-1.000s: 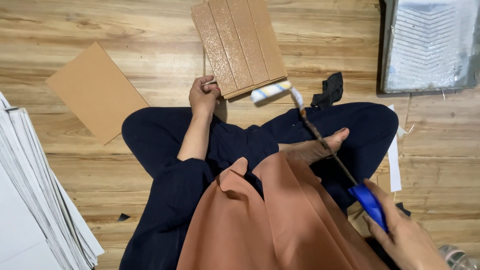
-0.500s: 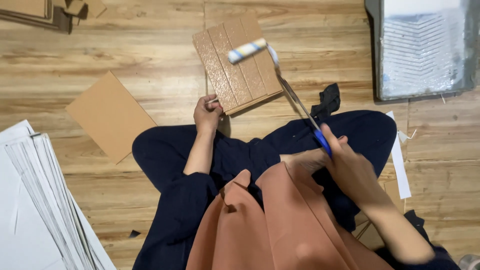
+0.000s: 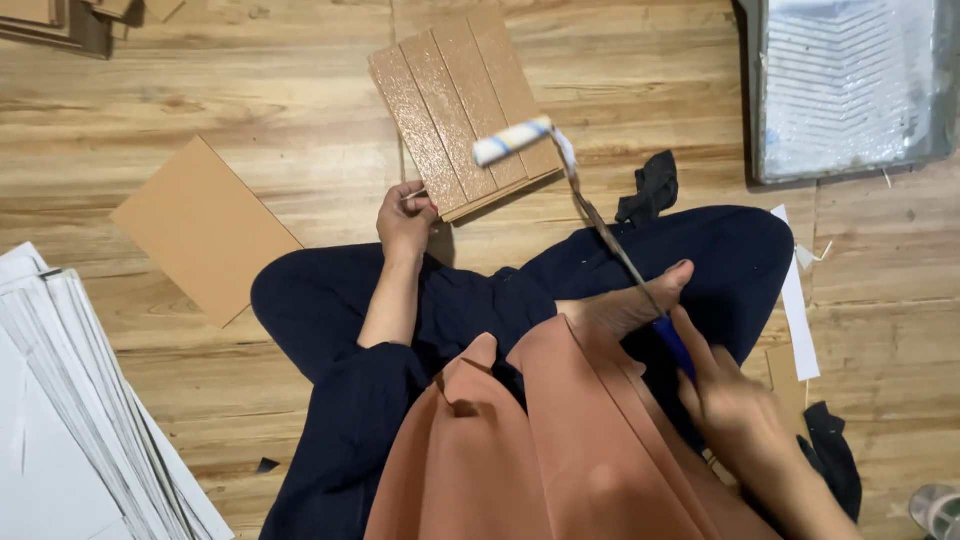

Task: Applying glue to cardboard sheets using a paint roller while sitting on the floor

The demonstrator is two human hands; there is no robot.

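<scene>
The grooved brown panel (image 3: 460, 105) lies on the floor just beyond the knees. The left hand (image 3: 405, 222) pinches its near corner, while the right hand (image 3: 735, 405), well apart, grips the long-handled roller (image 3: 513, 140), which rests on the panel's near right edge.

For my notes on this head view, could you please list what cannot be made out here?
- Paint tray: cut off by the top and right edges.
- Right hand grip on the roller handle: blurred.
- Panel near edge: partly behind the left hand.
- Paper stack: cut off at the left and bottom edges.
</scene>
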